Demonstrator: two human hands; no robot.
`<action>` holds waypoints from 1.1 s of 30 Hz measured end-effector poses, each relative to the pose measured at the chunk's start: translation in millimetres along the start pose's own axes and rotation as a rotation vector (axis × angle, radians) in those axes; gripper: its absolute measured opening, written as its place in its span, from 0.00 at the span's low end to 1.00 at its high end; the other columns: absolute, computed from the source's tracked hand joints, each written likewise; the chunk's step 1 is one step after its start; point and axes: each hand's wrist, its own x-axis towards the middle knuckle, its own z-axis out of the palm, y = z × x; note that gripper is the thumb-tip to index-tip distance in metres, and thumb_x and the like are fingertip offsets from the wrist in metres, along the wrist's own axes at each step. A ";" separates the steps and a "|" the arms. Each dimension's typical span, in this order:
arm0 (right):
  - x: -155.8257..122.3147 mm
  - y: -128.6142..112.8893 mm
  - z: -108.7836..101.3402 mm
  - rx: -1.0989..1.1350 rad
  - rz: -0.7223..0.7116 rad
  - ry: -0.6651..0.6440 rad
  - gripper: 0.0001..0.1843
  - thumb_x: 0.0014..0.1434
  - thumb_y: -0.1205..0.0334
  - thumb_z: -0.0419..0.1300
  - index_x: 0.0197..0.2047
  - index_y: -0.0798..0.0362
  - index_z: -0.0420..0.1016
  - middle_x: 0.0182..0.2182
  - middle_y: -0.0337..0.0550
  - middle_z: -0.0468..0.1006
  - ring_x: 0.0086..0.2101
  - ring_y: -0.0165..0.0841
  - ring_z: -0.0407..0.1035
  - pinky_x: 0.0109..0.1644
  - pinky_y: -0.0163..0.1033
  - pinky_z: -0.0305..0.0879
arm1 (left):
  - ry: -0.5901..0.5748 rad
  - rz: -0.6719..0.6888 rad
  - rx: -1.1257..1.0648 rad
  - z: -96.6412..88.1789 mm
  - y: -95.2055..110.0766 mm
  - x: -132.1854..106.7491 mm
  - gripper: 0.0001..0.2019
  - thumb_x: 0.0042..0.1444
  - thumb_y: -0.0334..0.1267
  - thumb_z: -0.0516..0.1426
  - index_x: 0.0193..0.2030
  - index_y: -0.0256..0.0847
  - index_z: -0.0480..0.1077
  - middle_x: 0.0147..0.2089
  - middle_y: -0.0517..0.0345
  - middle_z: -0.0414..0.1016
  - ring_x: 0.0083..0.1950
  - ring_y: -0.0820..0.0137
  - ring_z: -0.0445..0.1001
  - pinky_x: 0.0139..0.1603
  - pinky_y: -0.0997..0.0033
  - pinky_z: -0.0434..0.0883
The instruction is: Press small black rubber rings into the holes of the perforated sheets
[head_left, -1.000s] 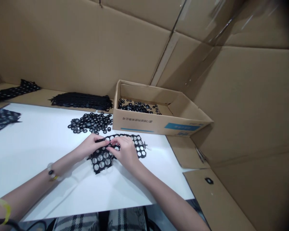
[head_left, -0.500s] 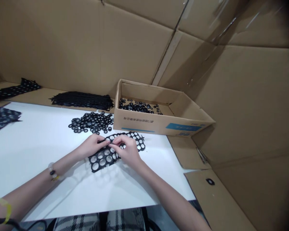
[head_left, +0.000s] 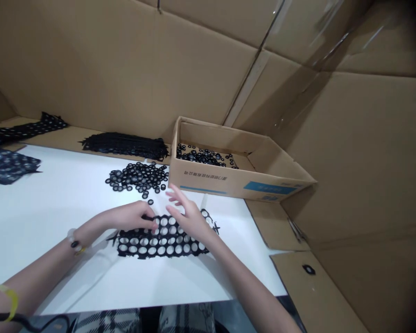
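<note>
Toward the near middle of the white tabletop (head_left: 69, 199) lies a perforated black sheet (head_left: 161, 245), its rows of round holes showing the white beneath. The person's left hand (head_left: 135, 217) grasps it by the upper edge, left of centre, with the thumb on top and the fingers curled. A beaded bracelet (head_left: 73, 243) circles that wrist. The right hand (head_left: 189, 217) is released, its fingers parted and nothing visible in them; it hovers at the sheet's upper right side, fingertips pointing toward the box. Just beyond the sheet, a heap of small black rings (head_left: 138, 176) spreads over the table, and one loose ring (head_left: 150, 201) sits apart, nearer the hands. Beside the heap on the right stands an open cardboard box (head_left: 211, 179), with more black rings (head_left: 203, 157) inside. Behind the heap is a stack of black strips (head_left: 125, 144). At far left lies another dark, holed sheet (head_left: 9, 166). Off to the right, a small black piece (head_left: 308, 269) rests on a cardboard flap (head_left: 312, 300).
</note>
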 end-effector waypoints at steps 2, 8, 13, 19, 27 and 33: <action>-1.9 -2.2 2.2 -0.071 0.032 -0.094 0.23 0.59 0.55 0.57 0.57 0.49 0.68 0.44 0.45 0.77 0.43 0.34 0.70 0.48 0.38 0.63 | 0.125 0.008 0.027 -2.0 -1.3 2.8 0.18 0.53 0.51 0.56 0.28 0.38 0.78 0.20 0.63 0.67 0.22 0.74 0.58 0.23 0.76 0.54; 2.5 -0.8 -4.5 -0.075 0.147 -0.085 0.10 0.56 0.57 0.60 0.33 0.55 0.78 0.25 0.37 0.73 0.27 0.28 0.63 0.32 0.31 0.57 | 0.259 -0.036 -0.102 -9.3 -0.1 3.4 0.17 0.51 0.51 0.58 0.30 0.38 0.76 0.26 0.61 0.72 0.29 0.70 0.66 0.29 0.76 0.59; 4.6 -0.7 -6.7 0.009 0.157 -0.030 0.12 0.53 0.56 0.61 0.36 0.55 0.79 0.24 0.36 0.71 0.25 0.27 0.56 0.29 0.31 0.53 | 0.340 -0.037 -0.245 -4.4 9.6 2.5 0.15 0.50 0.50 0.60 0.35 0.39 0.77 0.38 0.57 0.78 0.41 0.63 0.71 0.41 0.72 0.64; 2.0 -3.6 -1.9 0.011 0.168 0.023 0.10 0.54 0.58 0.59 0.31 0.56 0.76 0.20 0.33 0.64 0.23 0.25 0.53 0.26 0.31 0.51 | 0.319 -0.062 -0.539 4.5 5.3 6.4 0.15 0.49 0.49 0.62 0.36 0.38 0.76 0.37 0.56 0.77 0.38 0.66 0.71 0.38 0.71 0.65; 4.9 7.6 5.2 -0.158 0.133 0.117 0.08 0.56 0.60 0.56 0.32 0.53 0.74 0.21 0.35 0.69 0.22 0.27 0.60 0.29 0.32 0.57 | 0.121 -0.040 -0.827 14.8 3.6 8.5 0.15 0.52 0.47 0.61 0.37 0.36 0.75 0.30 0.59 0.71 0.29 0.74 0.65 0.27 0.78 0.59; 3.9 2.9 -12.1 -0.479 -0.284 0.300 0.19 0.54 0.55 0.64 0.49 0.48 0.73 0.47 0.46 0.74 0.48 0.40 0.63 0.54 0.44 0.54 | 0.278 -0.092 -0.784 12.5 8.0 7.0 0.17 0.52 0.50 0.61 0.41 0.38 0.75 0.41 0.53 0.77 0.39 0.66 0.71 0.37 0.73 0.66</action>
